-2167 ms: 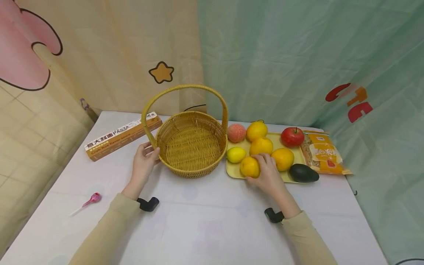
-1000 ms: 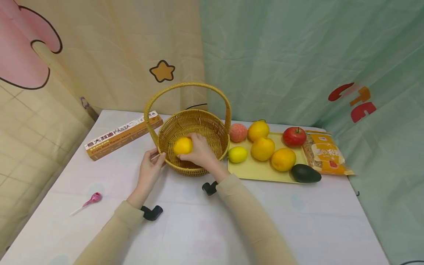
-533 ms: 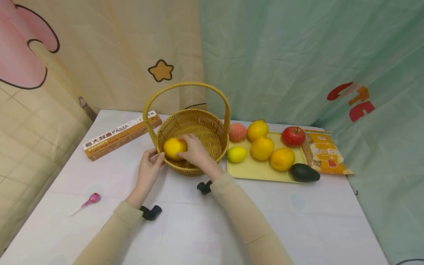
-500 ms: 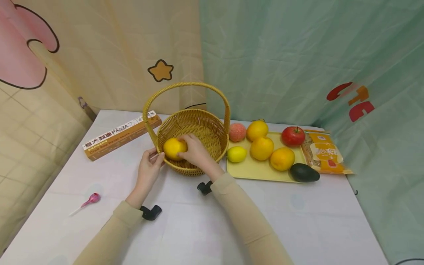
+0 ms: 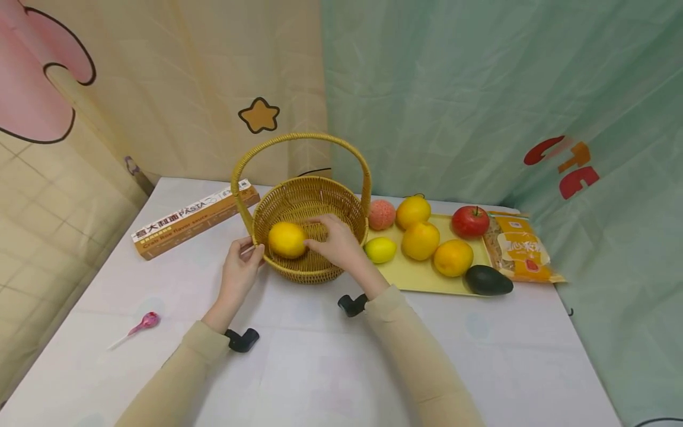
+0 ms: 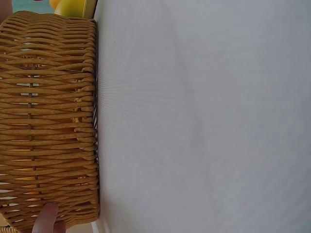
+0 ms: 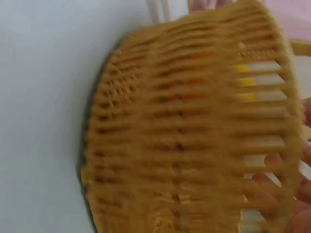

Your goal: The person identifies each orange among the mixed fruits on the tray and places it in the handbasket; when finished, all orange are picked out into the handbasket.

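Observation:
A round wicker basket with a tall handle stands on the table. My left hand grips its left side near the foot of the handle; the left wrist view shows a fingertip against the weave. Inside the basket, at the left, lies a plump yellow-orange fruit. Just right of it, over the basket, is my right hand, thumb and fingers spread apart and nothing between them. In the right wrist view, fingers show through the blurred weave.
To the right a yellow tray bears several yellow fruits, a pink ball-like fruit, a red apple and an avocado. An orange food bag adjoins it. Leftward lie a pasta box and a lollipop.
My right hand took the yellow-orange fruit from the tray into the basket's left side, then let go and drew back slightly rightward. The left hand has kept its hold on the basket.

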`<state>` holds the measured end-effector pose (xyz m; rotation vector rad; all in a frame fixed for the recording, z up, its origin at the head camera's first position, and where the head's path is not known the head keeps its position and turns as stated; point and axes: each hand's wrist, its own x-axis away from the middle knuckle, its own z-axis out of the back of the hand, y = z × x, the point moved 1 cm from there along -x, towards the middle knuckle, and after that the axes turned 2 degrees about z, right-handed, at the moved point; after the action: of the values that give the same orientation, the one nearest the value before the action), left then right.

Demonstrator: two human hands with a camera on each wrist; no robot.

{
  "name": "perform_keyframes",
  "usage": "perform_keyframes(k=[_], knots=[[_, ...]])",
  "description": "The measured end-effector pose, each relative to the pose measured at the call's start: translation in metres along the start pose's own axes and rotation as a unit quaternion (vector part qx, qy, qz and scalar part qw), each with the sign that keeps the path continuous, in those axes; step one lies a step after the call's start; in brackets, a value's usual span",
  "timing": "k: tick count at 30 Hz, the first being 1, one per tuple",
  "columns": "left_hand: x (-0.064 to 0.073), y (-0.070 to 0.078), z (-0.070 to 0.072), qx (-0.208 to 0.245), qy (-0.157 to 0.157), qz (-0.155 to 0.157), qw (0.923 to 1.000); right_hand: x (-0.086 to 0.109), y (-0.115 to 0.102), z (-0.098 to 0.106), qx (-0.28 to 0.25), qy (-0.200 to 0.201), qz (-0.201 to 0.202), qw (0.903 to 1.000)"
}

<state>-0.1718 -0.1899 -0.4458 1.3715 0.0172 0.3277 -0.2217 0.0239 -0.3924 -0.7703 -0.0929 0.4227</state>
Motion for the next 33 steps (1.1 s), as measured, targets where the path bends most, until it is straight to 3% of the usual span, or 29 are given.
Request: perform_keyframes(k=[9, 14, 20, 27, 33], knots=[[-0.001, 0.001, 0.001, -0.010, -0.003, 0.002, 0.9999, 0.040, 0.032, 0.060, -0.038, 0.082, 0.027, 0.9956], [-0.001, 0.000, 0.001, -0.014, -0.005, 0.001, 0.9999, 0.066, 0.059, 0.090, -0.060, 0.118, 0.010, 0.9912], [-0.003, 0.000, 0.001, -0.016, -0.009, 0.001, 0.9998, 0.097, 0.095, 0.124, -0.024, 0.133, -0.058, 0.9892], [-0.003, 0.001, 0.003, -0.019, -0.006, 0.005, 0.9998, 0.124, 0.124, 0.157, 0.018, 0.150, -0.098, 0.9837], [-0.003, 0.001, 0.002, -0.017, -0.011, 0.001, 0.9998, 0.137, 0.140, 0.175, 0.040, 0.109, -0.137, 0.9838]])
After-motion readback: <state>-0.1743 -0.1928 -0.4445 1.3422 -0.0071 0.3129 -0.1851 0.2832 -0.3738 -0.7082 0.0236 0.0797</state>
